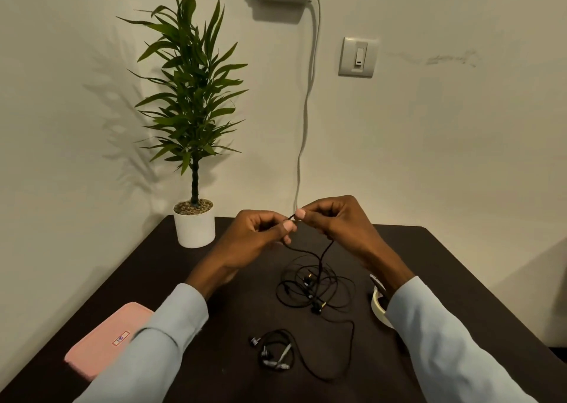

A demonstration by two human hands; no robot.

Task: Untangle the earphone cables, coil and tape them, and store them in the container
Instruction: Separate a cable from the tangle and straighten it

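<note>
Cable (319, 261) between pinching hands (293, 221) (raised)

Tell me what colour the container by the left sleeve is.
Pink, with a small label; the container shows best in the head view.

A dark bench (184, 280) fills the lower half of the frame, set against a pale wall. On it lie a white potted plant (194, 226) at upper left, a pink container (104, 339) at lower left, a tangle of black earphone cables (313, 289) at center, a smaller earphone bundle (274, 355) below it, and a roll of tape (379, 307) to the right, partly hidden by a sleeve.
</note>
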